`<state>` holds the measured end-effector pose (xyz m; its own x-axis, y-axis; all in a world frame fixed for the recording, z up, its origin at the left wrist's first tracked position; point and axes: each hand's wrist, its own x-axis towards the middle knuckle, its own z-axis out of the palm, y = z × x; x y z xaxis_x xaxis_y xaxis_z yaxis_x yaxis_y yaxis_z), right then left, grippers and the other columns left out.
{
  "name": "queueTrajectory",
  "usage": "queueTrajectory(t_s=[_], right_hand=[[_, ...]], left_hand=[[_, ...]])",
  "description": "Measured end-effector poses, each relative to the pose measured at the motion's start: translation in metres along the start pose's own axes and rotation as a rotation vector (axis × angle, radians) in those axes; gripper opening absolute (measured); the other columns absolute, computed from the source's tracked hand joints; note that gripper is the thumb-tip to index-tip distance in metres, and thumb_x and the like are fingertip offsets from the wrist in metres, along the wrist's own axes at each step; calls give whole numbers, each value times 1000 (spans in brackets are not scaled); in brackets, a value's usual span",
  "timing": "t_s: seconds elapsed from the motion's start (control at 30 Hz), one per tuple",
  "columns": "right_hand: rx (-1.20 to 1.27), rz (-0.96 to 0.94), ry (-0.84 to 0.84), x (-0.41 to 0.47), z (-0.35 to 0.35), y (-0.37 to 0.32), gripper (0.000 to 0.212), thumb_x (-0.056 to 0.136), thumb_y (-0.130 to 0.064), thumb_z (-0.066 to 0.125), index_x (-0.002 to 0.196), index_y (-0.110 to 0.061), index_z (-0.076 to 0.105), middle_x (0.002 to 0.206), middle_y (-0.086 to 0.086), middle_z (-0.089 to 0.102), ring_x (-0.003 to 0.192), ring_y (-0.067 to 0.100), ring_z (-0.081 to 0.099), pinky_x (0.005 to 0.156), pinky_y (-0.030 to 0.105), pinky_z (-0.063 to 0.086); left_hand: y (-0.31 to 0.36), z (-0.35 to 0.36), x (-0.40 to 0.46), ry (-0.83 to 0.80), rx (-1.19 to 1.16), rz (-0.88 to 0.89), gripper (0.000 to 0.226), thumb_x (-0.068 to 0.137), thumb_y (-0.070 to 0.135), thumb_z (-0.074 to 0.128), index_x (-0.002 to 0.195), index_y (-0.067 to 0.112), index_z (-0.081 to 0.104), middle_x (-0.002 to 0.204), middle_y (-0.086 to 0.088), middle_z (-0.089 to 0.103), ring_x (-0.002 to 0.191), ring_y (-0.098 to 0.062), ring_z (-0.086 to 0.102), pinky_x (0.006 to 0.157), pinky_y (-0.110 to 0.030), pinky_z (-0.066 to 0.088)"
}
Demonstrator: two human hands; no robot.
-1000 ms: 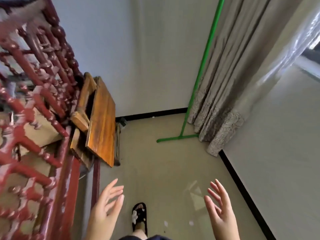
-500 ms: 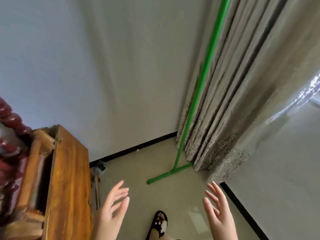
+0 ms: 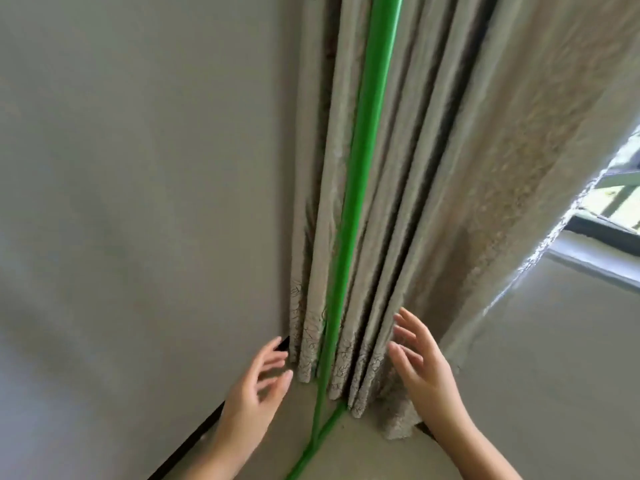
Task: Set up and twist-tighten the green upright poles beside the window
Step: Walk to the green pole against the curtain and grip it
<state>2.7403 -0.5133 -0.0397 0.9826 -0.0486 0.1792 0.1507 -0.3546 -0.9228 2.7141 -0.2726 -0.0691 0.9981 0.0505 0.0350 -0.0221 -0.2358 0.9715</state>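
Observation:
A green upright pole point(image 3: 360, 174) rises from the floor in front of the beige curtain point(image 3: 450, 188), running out of the top of the view. Its green foot bar point(image 3: 322, 441) lies across the floor at the base. My left hand point(image 3: 256, 393) is raised left of the pole, fingers spread, holding nothing. My right hand point(image 3: 422, 368) is raised to the pole's right, fingers apart and empty, in front of the curtain folds. Neither hand touches the pole.
A plain grey wall point(image 3: 138, 202) fills the left, with a black skirting strip point(image 3: 187, 448) at the floor. The window point(image 3: 620, 199) shows at the right edge behind the curtain. The curtain hem bunches on the floor near the pole's base.
I have come close to the pole and the view has tilted up. The wooden furniture and my slipper have left the frame. Both hands have risen to either side of the pole.

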Motion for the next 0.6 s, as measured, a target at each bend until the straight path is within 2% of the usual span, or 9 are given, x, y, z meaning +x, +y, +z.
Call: queueTrajectory(t_s=[0.13, 0.2, 0.27, 0.33, 0.37, 0.43, 0.47, 0.53, 0.6], right_hand=[[-51, -45, 133, 65, 29, -46, 52, 86, -24, 58, 130, -40, 36, 133, -12, 50, 123, -4, 45, 105, 31, 41], [-49, -61, 190, 90, 46, -70, 52, 85, -28, 59, 130, -41, 36, 131, -15, 50, 122, -5, 45, 104, 28, 41], [-51, -45, 232, 111, 62, -93, 46, 84, -33, 60, 126, -38, 42, 125, -10, 57, 115, 2, 54, 98, 32, 47], [-42, 12, 312, 125, 76, -111, 30, 83, -36, 59, 111, -36, 49, 110, 1, 65, 99, 10, 62, 87, 37, 53], [-22, 36, 383, 131, 82, -117, 20, 83, -36, 59, 102, -35, 51, 101, 5, 67, 91, 13, 63, 84, 38, 53], [40, 69, 538, 140, 93, -124, 18, 82, -36, 60, 90, -22, 54, 79, 10, 64, 73, 21, 59, 74, 42, 51], [77, 82, 611, 143, 97, -125, 22, 81, -36, 61, 81, -15, 53, 67, 7, 58, 64, 21, 54, 66, 43, 48], [143, 103, 725, 149, 103, -126, 30, 80, -33, 62, 62, -15, 46, 50, -5, 45, 52, 14, 42, 54, 36, 38], [177, 121, 783, 155, 107, -127, 34, 80, -29, 61, 54, -19, 41, 45, -6, 37, 47, 14, 35, 50, 32, 30]], left_hand=[[35, 11, 118, -321, 26, 126, 52, 81, 28, 64, 124, 41, 37, 121, 8, 55, 113, 0, 52, 102, -29, 41], [54, 19, 159, -482, 38, 165, 55, 82, 24, 64, 127, 38, 37, 121, 16, 51, 115, 3, 47, 103, -25, 37], [69, 28, 188, -689, 17, 181, 51, 83, 18, 62, 116, 50, 39, 118, 25, 48, 114, 7, 44, 101, -21, 38], [79, 40, 205, -895, 53, 195, 44, 85, 17, 58, 106, 51, 40, 114, 20, 51, 113, -1, 49, 96, -22, 45], [78, 47, 212, -962, 67, 199, 37, 87, 18, 55, 109, 45, 41, 109, 18, 53, 106, -2, 52, 87, -17, 48], [68, 59, 224, -996, 51, 102, 28, 91, 17, 47, 119, 22, 48, 105, 6, 58, 91, -3, 56, 68, -10, 49], [60, 66, 228, -992, 83, 72, 30, 91, 14, 47, 121, 12, 50, 109, -2, 60, 88, -5, 57, 65, -11, 50], [43, 77, 230, -944, 165, 70, 32, 87, 11, 53, 118, 5, 55, 116, -13, 63, 86, -9, 61, 64, -16, 52], [34, 79, 229, -874, 153, 68, 29, 84, 6, 56, 112, 4, 58, 111, -18, 65, 81, -14, 61, 63, -21, 50]])
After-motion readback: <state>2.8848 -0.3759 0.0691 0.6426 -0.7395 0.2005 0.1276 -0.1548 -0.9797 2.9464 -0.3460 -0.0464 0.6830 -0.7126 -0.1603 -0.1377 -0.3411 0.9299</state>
